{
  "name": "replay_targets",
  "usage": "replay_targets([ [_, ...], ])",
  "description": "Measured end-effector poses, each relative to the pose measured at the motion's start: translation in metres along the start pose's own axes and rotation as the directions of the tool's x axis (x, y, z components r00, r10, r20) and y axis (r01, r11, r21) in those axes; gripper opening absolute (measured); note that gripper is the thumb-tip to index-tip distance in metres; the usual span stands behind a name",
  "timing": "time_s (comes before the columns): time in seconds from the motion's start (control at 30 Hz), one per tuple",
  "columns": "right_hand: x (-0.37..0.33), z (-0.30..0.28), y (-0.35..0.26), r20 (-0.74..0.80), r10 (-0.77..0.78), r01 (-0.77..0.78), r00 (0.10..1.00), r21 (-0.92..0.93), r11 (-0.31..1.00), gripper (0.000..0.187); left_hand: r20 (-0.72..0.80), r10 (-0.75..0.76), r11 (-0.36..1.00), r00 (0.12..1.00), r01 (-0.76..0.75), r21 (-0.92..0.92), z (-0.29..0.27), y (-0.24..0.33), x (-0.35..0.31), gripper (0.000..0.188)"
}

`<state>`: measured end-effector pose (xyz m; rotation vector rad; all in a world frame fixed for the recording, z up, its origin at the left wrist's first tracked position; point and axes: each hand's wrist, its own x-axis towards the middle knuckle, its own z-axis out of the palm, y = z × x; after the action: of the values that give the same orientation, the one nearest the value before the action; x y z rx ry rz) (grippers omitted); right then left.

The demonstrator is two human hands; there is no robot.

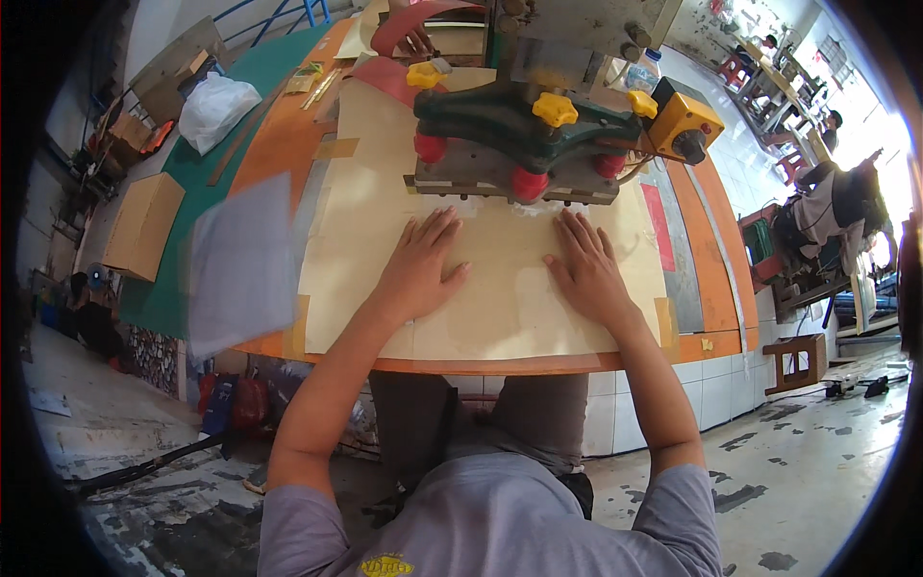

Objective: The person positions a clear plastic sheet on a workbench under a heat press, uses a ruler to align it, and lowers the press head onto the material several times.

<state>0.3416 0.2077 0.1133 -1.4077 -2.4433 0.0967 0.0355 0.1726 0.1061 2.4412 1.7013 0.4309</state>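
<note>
Both my hands lie palm down on a large cream sheet (500,317) that is taped to the orange-edged table. My left hand (423,262) has its fingers stretched forward, with the tips just short of a press's front edge. Likewise flat, my right hand (588,267) points its fingers toward the same edge, a hand's width or so away. The press head (538,130) is a dark green casting with yellow star knobs and red round ones, above a grey plate (481,183). Some pale, shiny material shows under the plate's edge near my fingertips; its kind is hard to make out.
A translucent sheet (240,264) overhangs the left edge. A yellow control box (685,130) with a black dial sits right of the press. Beyond the press is another person's hand (415,40) by a red strip (389,79). A white bag (216,108) and cardboard box (144,226) stand left.
</note>
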Motion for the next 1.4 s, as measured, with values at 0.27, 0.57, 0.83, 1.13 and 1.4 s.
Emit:
replay_targets([
  [0.27, -0.001, -0.001, 0.001, -0.010, -0.002, 0.002, 1.000, 0.011, 1.000, 0.067, -0.023, 0.020, 0.999, 1.000, -0.020, -0.026, -0.006, 0.003, -0.002, 0.069],
  [0.57, 0.002, 0.000, 0.001, -0.018, 0.005, -0.005, 1.000, 0.013, 1.000, 0.066, -0.100, 0.114, 0.981, 0.988, -0.128, -0.147, -0.024, 0.019, -0.053, 0.052],
  [0.83, 0.000, -0.007, 0.002, -0.008, -0.001, 0.001, 1.000, 0.036, 0.999, 0.064, -0.103, 0.066, 0.987, 0.993, -0.080, -0.142, -0.013, 0.017, -0.059, 0.052],
  [1.13, -0.058, -0.052, -0.016, 0.024, 0.084, -0.087, 0.996, 0.228, 0.970, 0.051, -0.097, 0.044, 0.986, 0.994, -0.059, -0.158, -0.018, 0.022, -0.055, 0.054],
  [1.4, -0.127, -0.050, -0.004, -0.173, 0.257, -0.224, 0.951, 0.192, 0.955, 0.044, -0.105, 0.034, 0.986, 0.994, -0.051, -0.158, -0.019, 0.021, -0.057, 0.054],
])
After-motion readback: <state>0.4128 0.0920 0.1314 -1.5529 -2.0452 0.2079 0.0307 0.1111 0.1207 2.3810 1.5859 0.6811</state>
